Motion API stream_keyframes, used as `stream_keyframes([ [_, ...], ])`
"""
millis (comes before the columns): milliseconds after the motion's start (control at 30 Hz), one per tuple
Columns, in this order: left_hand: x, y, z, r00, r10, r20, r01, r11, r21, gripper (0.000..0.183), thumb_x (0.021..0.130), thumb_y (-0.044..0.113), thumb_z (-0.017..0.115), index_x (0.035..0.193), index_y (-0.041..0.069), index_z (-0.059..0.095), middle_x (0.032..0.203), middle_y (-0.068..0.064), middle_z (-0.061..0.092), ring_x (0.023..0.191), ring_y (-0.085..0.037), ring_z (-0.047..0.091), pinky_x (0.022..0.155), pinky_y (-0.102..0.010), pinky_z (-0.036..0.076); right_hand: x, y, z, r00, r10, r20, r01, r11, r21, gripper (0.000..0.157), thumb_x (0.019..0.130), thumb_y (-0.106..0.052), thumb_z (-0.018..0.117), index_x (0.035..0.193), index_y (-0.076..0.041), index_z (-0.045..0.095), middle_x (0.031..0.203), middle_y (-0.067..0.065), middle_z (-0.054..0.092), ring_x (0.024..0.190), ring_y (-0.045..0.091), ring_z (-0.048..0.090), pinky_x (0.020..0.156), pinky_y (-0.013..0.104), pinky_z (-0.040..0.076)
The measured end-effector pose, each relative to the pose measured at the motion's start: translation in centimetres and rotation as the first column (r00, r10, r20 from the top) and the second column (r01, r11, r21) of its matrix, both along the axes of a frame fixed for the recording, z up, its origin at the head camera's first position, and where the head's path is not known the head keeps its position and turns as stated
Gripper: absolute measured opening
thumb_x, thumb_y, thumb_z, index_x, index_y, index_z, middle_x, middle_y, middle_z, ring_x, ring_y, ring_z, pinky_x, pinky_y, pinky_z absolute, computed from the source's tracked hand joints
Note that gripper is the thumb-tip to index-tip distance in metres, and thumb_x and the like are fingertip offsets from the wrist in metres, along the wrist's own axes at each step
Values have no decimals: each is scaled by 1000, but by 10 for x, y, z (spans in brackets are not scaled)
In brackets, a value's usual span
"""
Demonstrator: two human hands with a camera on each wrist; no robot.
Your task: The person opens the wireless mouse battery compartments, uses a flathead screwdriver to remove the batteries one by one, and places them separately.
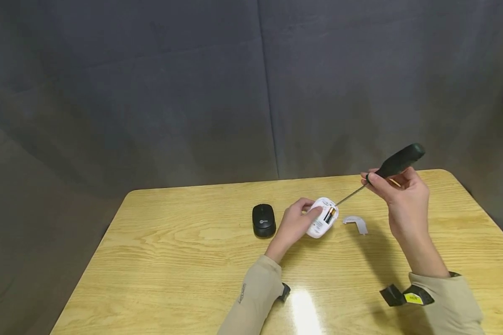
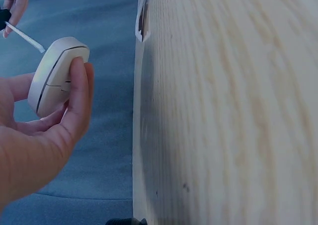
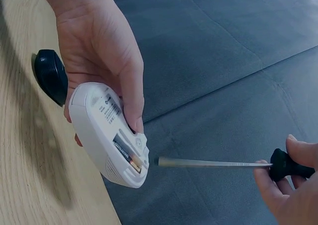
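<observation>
My left hand [image 1: 295, 221] grips a white computer mouse [image 3: 94, 135] above the table, its underside turned up. A battery [image 3: 126, 154] sits in the mouse's uncovered compartment. In my right hand [image 1: 408, 200] I hold a screwdriver by its dark handle [image 1: 400, 160], fingers curled near the collar. The screwdriver's thin shaft [image 3: 213, 163] points at the compartment end of the mouse. A small gap shows between tip and mouse in the right wrist view; in the head view they look almost touching. The curved white battery cover [image 1: 360, 225] lies on the table, right of the mouse.
A black mouse [image 1: 263, 220] stands on the wooden table [image 1: 172, 260], left of my left hand. Behind the table's far edge hangs a dark grey cloth [image 1: 193, 93]. Black straps with small devices [image 1: 394, 295] are on both sleeves.
</observation>
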State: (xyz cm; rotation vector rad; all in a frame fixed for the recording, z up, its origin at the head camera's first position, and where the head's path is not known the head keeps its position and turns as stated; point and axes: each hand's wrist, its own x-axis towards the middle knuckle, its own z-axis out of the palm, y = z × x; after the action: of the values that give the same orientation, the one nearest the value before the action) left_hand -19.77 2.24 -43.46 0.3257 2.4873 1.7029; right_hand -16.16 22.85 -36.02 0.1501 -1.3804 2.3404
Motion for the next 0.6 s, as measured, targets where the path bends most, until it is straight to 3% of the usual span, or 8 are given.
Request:
stream_keyframes([
  [300, 0, 0, 3, 1000, 20, 10, -20, 1000, 12, 37, 100, 29, 67, 125, 1, 69, 112, -9, 69, 96, -14, 60, 85, -30, 50, 0, -1, -1, 992, -97, 78, 87, 988, 127, 30, 87, 11, 77, 108, -2, 59, 92, 8, 72, 80, 16, 75, 78, 26, 59],
  [600, 0, 0, 3, 999, 32, 3, -32, 999, 16, 34, 99, 26, 69, 122, 0, 70, 105, -7, 70, 92, -12, 59, 82, -27, 49, -2, -3, -4, 984, -154, 92, 133, 970, 204, 31, 85, 9, 79, 107, -2, 60, 92, 6, 72, 78, 14, 74, 77, 22, 58],
])
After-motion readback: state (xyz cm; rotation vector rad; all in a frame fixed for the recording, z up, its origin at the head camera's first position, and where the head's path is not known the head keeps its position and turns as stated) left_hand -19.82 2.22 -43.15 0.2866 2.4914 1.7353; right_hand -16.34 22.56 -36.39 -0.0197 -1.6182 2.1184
